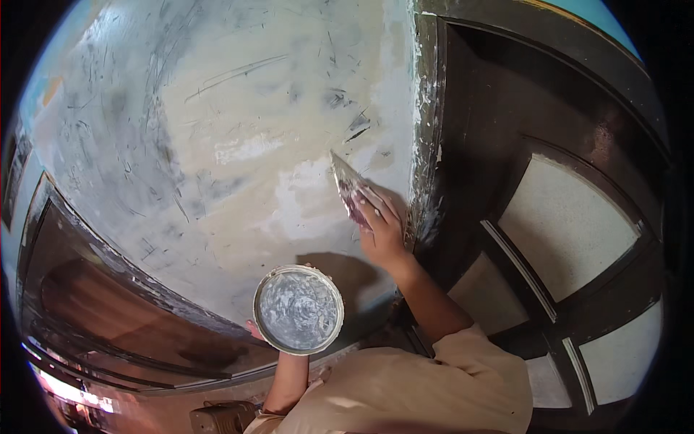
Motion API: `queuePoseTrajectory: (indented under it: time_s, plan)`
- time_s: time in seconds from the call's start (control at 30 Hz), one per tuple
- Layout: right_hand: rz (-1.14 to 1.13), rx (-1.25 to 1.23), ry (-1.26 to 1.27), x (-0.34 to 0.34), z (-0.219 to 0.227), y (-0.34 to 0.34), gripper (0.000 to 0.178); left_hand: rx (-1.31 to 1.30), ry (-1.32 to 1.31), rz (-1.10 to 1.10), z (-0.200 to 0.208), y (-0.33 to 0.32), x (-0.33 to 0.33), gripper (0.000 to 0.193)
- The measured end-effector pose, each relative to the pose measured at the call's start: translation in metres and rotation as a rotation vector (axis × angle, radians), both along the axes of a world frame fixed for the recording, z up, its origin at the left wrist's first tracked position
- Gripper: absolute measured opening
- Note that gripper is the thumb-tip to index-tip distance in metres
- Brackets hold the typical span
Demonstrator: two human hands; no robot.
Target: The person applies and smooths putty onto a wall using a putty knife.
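My right hand (pixel 377 220) presses a putty knife (pixel 347 181) against the wall. Its fingers lie over the blade, which is smeared with white filler, and white flecks cover the fingers. A round, shallow-looking tub (pixel 299 309), coated inside with grey-white paste, is held up by my left hand (pixel 254 330) from beneath. Most of that hand is hidden by the tub; only some fingertips at its left side and the wrist below show. Fresh white filler patches (pixel 300 199) mark the wall just left of the knife.
The wall (pixel 217 181) is scuffed, with grey streaks and cream patches. A dark door frame (pixel 428 108) with peeling paint borders it on the right, beside a dark panelled door (pixel 571 224). At lower left is a wood-framed brown panel (pixel 130 311); a brown object (pixel 220 418) stands below.
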State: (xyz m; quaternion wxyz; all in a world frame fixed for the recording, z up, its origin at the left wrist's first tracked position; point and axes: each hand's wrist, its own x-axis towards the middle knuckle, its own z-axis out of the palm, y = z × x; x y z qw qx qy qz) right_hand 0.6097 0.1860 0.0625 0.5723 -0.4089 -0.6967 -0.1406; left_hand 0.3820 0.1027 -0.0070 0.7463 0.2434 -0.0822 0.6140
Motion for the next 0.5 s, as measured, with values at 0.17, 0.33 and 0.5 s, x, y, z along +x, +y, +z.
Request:
queuePoseTrajectory:
  time_s: [0.17,0.33,0.5]
  plan:
    - [-0.064,0.276,-0.029,0.024,0.028,0.010,0.045,0.050,0.101,0.044,0.003,0.009,0.008,0.120]
    - [-0.222,0.163,-0.160,0.040,0.010,0.049,0.040,-0.019,0.085,0.057,0.008,0.020,0.023,0.120]
    - [-0.159,0.087,-0.196,0.052,-0.017,0.047,0.037,-0.101,0.058,0.087,0.009,0.026,0.031,0.119]
